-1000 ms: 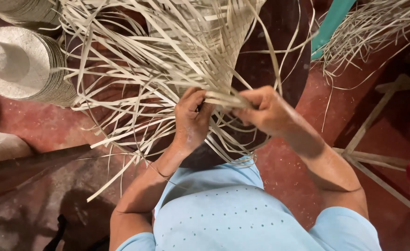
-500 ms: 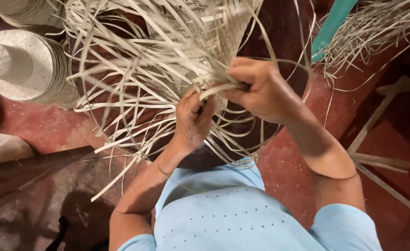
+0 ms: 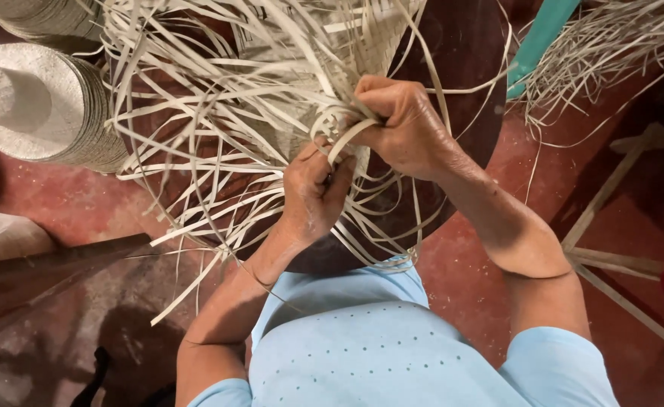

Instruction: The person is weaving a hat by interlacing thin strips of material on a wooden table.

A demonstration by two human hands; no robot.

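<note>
Your right hand (image 3: 403, 128) pinches a pale flat straw strip (image 3: 345, 139) looping toward you; your left hand (image 3: 313, 192), just below, closes on neighbouring strands over the dark round table (image 3: 460, 60).

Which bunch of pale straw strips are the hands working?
The wide flat pale strips on the round dark board, under both hands; the thinner loose bundle lies untouched at upper right.

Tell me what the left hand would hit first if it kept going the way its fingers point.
Probably the bent straw strip just above the left hand, then the right hand behind it. Depth is hard to judge from above.
</note>
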